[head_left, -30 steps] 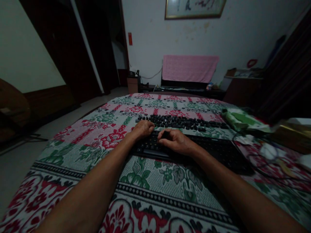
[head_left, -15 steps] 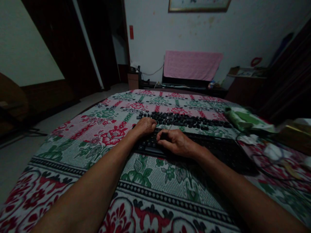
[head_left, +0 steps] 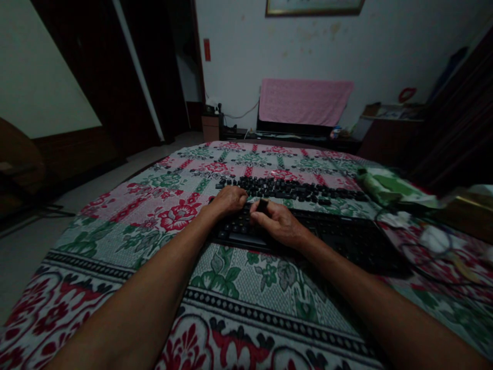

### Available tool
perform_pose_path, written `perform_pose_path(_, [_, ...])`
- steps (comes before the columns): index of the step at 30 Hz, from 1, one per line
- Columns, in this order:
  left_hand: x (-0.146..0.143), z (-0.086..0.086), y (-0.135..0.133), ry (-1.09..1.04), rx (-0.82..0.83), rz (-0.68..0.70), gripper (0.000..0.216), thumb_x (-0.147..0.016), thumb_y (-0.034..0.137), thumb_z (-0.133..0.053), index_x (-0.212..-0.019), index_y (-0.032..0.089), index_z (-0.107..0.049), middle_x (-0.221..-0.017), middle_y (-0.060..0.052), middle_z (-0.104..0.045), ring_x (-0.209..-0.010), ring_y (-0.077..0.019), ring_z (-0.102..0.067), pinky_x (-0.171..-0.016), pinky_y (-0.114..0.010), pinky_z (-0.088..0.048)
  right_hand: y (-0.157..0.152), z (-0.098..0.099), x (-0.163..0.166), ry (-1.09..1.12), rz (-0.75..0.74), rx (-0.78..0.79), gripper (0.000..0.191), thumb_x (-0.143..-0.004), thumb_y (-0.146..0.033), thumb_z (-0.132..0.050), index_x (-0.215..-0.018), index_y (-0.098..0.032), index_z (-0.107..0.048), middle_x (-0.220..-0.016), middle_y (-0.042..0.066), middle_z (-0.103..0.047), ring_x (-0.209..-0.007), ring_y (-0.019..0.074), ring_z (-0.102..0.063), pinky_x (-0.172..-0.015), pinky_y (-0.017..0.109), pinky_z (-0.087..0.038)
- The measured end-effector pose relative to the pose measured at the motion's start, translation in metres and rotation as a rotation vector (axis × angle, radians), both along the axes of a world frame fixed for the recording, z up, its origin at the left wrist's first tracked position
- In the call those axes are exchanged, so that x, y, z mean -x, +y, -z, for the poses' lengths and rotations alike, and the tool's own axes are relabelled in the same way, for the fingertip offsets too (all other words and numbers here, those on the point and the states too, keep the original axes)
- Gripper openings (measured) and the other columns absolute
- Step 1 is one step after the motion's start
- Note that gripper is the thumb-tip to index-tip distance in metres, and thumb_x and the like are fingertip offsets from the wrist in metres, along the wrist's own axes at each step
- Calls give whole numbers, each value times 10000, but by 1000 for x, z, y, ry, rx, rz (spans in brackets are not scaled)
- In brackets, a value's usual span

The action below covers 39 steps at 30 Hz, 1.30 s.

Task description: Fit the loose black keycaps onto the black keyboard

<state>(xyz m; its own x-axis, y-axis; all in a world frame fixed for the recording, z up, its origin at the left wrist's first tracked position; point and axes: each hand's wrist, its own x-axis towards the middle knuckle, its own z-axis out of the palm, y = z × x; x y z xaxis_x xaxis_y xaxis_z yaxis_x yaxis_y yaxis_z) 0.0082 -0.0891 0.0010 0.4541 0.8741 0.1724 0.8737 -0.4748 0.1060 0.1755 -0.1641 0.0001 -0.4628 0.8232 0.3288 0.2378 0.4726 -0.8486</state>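
Observation:
A black keyboard [head_left: 346,241] lies on the patterned cloth, with keys still fitted at its left end. My left hand [head_left: 231,198] rests over its upper left part, fingers curled in; what they hold, if anything, is hidden. Just to the right, my right hand [head_left: 279,221] is closed, pinching a small black piece [head_left: 263,205] between thumb and fingers above the keys. The dim light hides exactly what the piece is. Behind the keyboard, many loose black keycaps [head_left: 285,189] lie in a long band.
A floral cloth [head_left: 223,277] covers the table. At the right are a green and white packet [head_left: 389,187], crumpled white tissue [head_left: 435,240] and a dark cable [head_left: 431,277]. A pink towel [head_left: 304,101] hangs by the far wall.
My right hand has risen slightly and turned, so the black piece in it now tips upward. My left hand has stayed almost in place.

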Motion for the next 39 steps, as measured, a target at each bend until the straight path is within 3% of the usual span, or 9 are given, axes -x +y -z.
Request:
perform_pose_path(5, [3, 0, 0, -66, 10, 19, 349, -815, 228, -382, -943, 177, -703, -944, -74, -705, -895, -197, -630, -805, -270, -449, 1, 2, -1, 190, 47, 220, 194, -782, -368, -545, -845, -185, -523, -693, -21, -582, -538, 83, -504, -518, 213, -427])
perform_pose_path(9, [3, -11, -7, -334, 39, 63, 318, -776, 225, -457, -981, 170, -694, -985, -57, -696, -917, -178, -617, -826, -258, -448, 4, -3, -3, 358, 204, 293, 259, -714, -412, -616, -831, -200, -522, -702, -25, -602, -566, 98, -547, -554, 245, -501])
perform_pose_path(11, [0, -20, -13, -530, 187, 97, 315, -759, 273, -504, -990, 162, -686, -925, -46, -699, -832, -157, -622, -731, -238, -470, 7, -4, -5, 424, 298, 293, 269, -700, -416, -627, -829, -201, -529, -708, -23, -605, -580, 101, -553, -558, 247, -515])
perform_pose_path(14, [-7, -29, -21, -627, 566, 206, 370, -722, 358, -575, -1018, 158, -671, -805, -35, -684, -689, -127, -598, -583, -211, -451, 12, -3, -8, 459, 396, 269, 272, -694, -417, -627, -829, -196, -541, -703, -21, -605, -575, 103, -558, -547, 239, -515])
perform_pose_path(17, [-11, -29, -25, -689, 718, 275, 367, -687, 344, -619, -990, 144, -675, -783, -27, -660, -653, -101, -562, -549, -186, -416, 15, 1, -9, 467, 420, 229, 269, -698, -424, -615, -823, -198, -541, -696, -19, -610, -572, 109, -568, -564, 246, -515])
perform_pose_path(21, [-12, -22, -25, -709, 755, 310, 285, -686, 324, -609, -881, 133, -691, -668, 7, -604, -578, -81, -501, -515, -184, -373, 15, 5, -7, 429, 409, 193, 253, -733, -420, -575, -835, -192, -533, -698, -8, -608, -578, 118, -568, -562, 257, -504])
perform_pose_path(26, [-11, -20, -23, -640, 767, 328, 252, -678, 337, -618, -797, 121, -672, -570, 30, -521, -515, -71, -438, -482, -189, -326, 10, 5, -7, 261, 421, -77, 180, -775, -358, -541, -813, -183, -550, -701, 10, -590, -656, 141, -570, -616, 258, -473])
perform_pose_path(34, [-10, -14, -20, -614, 685, 367, 303, -691, 418, -591, -658, 119, -628, -512, 46, -454, -474, -59, -372, -460, -198, -266, -2, -4, -5, 88, 468, -346, 112, -806, -273, -504, -780, -188, -572, -746, 22, -581, -688, 147, -564, -676, 257, -441])
perform_pose_path(39, [-4, -16, -15, -495, 500, 268, 336, -668, 451, -612, -631, 118, -630, -515, 39, -481, -496, -71, -400, -474, -198, -284, 5, -1, -6, 214, 530, -249, 146, -802, -317, -511, -829, -183, -565, -744, 19, -599, -658, 141, -556, -632, 254, -439])
